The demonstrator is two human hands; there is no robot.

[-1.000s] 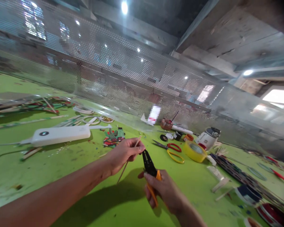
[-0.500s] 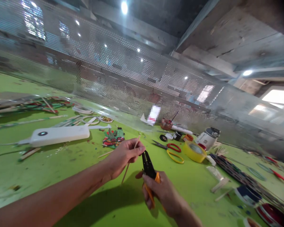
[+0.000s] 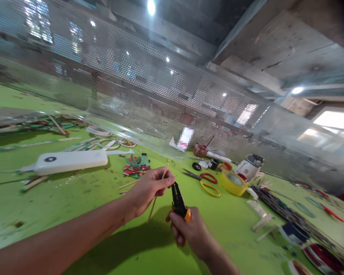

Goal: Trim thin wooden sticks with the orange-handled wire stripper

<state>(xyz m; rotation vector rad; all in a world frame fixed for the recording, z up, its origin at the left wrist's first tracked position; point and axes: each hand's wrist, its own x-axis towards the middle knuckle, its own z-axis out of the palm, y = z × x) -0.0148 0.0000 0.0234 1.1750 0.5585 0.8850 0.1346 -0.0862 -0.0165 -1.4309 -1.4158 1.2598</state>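
Observation:
My left hand (image 3: pixel 156 185) pinches a thin wooden stick (image 3: pixel 153 209), which slants up past the fingers. In my right hand (image 3: pixel 190 229) is a pair of wire strippers (image 3: pixel 178 199) with black jaws and orange handles. The tool's tip meets the fingertips of my left hand; whatever lies between them is too small to make out. Right of the hands, scissors (image 3: pixel 201 176) with one red and one yellow handle loop lie on the green table (image 3: pixel 143 244). A small heap of red and green scraps (image 3: pixel 136 166) lies beyond my left hand.
At left sits a white glue gun (image 3: pixel 71 162) with a cord. A roll of yellow tape (image 3: pixel 233 183), a white can (image 3: pixel 249 167) and small paint pots (image 3: pixel 213 164) stand at right. Open paint tubs (image 3: pixel 294 233) line the near right. A perforated metal screen (image 3: pixel 160 84) closes the back.
My right hand has closed further around the strippers, with the orange handles drawn together. My left hand and the stick have barely moved. The view has shifted slightly.

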